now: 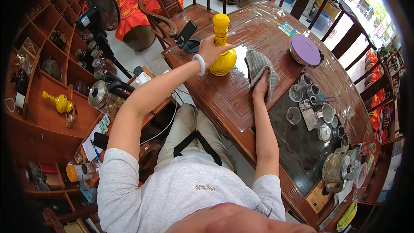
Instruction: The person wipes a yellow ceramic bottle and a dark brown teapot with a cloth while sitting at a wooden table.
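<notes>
A yellow gourd-shaped bottle [223, 61] with a rounded stopper stands upright on the glossy wooden table [223, 98]. My left hand [212, 51], with a pale bangle at its wrist, grips the bottle around its neck. To the right, my right hand [261, 85] holds a grey striped cloth [263, 66] bunched over its fingers; part of the cloth hides them. A phone on a stand [187, 34] is just beyond my left hand. The purple-lidded bowl [305, 49] sits to the right of the cloth.
Glass cups [295, 93], a dark tea tray [288, 142] and a glass teapot [334, 168] occupy the table's right side. A kettle [98, 94] stands at my left, near a black fan [103, 6]. Shelves hold another yellow bottle [61, 103]. Wooden chairs [352, 37] line the far side.
</notes>
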### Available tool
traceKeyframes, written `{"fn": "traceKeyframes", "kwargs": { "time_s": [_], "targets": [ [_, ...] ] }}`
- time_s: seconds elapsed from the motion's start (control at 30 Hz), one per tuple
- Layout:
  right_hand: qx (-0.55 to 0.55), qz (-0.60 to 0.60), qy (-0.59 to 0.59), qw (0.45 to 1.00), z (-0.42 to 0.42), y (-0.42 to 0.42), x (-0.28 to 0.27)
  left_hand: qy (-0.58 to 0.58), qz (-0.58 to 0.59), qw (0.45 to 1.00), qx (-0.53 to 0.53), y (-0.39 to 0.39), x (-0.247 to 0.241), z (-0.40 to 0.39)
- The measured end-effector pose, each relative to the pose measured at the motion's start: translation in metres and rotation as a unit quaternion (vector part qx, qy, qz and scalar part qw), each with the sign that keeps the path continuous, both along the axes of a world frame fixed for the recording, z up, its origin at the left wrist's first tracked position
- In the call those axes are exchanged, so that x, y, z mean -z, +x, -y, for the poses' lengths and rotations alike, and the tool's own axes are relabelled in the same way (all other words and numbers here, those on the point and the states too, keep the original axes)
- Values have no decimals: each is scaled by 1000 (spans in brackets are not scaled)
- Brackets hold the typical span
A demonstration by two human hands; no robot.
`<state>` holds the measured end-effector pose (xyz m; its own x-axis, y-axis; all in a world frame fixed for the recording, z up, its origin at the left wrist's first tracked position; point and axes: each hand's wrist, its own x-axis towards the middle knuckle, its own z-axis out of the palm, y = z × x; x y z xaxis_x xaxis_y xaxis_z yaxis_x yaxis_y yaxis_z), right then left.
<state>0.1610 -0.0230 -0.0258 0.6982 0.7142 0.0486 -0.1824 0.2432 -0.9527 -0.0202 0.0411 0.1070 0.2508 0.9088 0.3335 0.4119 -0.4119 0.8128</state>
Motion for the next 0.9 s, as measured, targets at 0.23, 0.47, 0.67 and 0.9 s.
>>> {"fn": "traceKeyframes", "kwargs": {
  "time_s": [0.23,0.47,0.67,0.9],
  "targets": [
    [-19,90,-18,996,0,1,7,-79,9,991,104,-12,-1,-18],
    [-32,85,-29,995,-8,5,20,-128,108,959,228,-32,-13,-28],
    [-34,78,-26,996,-6,9,18,11,-61,995,84,-15,-28,-7],
    [-47,65,-60,995,0,2,3,-11,-29,991,129,-20,-20,-19]
  ]
}}
